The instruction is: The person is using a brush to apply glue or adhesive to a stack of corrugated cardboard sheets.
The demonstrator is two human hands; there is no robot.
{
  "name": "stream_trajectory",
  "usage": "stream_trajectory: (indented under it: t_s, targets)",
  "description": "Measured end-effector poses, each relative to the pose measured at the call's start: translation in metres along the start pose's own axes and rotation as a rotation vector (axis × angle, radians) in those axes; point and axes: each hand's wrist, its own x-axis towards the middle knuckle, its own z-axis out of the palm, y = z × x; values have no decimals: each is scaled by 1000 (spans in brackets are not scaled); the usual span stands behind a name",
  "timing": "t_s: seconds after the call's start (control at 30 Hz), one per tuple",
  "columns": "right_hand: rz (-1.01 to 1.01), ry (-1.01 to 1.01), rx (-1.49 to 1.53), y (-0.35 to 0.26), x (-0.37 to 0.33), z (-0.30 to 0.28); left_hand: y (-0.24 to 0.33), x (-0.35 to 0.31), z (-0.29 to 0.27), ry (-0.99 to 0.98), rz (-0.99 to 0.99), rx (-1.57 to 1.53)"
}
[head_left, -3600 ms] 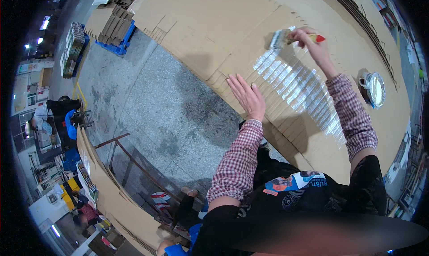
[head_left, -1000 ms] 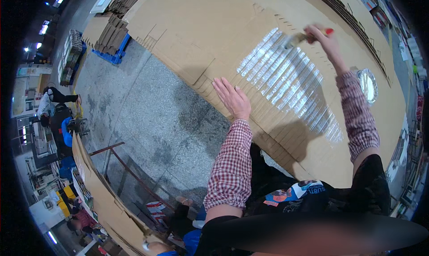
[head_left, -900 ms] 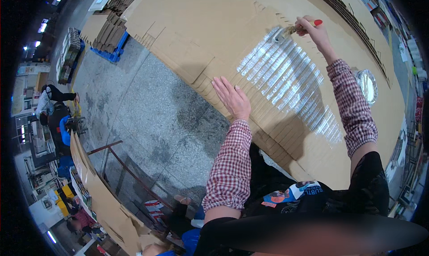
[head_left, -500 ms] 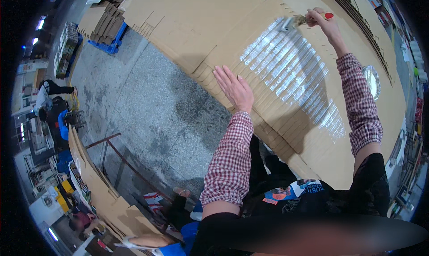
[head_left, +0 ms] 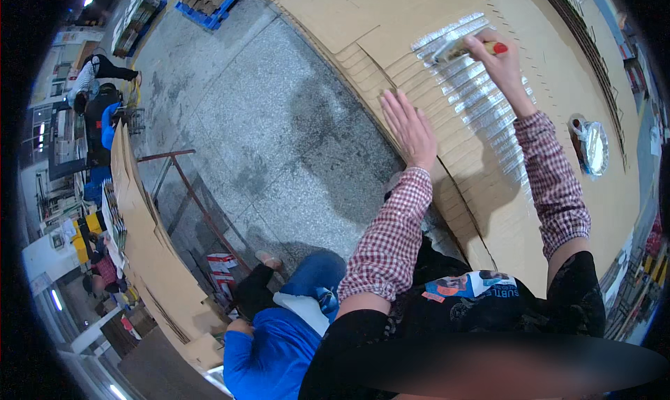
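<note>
My right hand [head_left: 497,59] is closed round the handle of a paintbrush [head_left: 452,50], a light handle with a red end. Its bristles touch a shiny, wet-looking patch [head_left: 472,92] that runs across the stepped edges of overlapping cardboard sheets [head_left: 419,13]. Flat on the near-left edge of these sheets lies my left hand [head_left: 410,129], fingers stretched out and holding nothing. To the right of my right forearm, a bowl lined with shiny film [head_left: 593,149] sits on the cardboard, with a dark reddish-brown object beside it.
A person in a blue top [head_left: 276,351] is close at my lower left. Further left stand a long cardboard stack [head_left: 150,246] and a rusty metal frame [head_left: 199,201]. A blue pallet [head_left: 216,11] carries cardboard at the upper left. Another stack [head_left: 583,34] lies at the far right.
My view has shifted, moving the cardboard rightward in the picture. The brush has moved nearer along the shiny patch, toward its left edge. The person in blue now shows more fully.
</note>
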Motion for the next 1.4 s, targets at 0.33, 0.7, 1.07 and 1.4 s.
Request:
stream_trajectory:
  t_s: [0.33, 0.7, 1.07, 1.4]
  targets:
    - [41, -136, -489, -56, -26, -1, -5, -10, 14, -57, 43, 77]
    - [-85, -250, -464, -51, -102, -51, -9, -13, 17, -25, 48, 68]
    - [-124, -227, -334, -58, -153, -68, -8, -15, 18, 30, 68, 93]
    - [-219, -126, -262, -45, -165, -74, -3, -23, 12, 127, 23, -134]
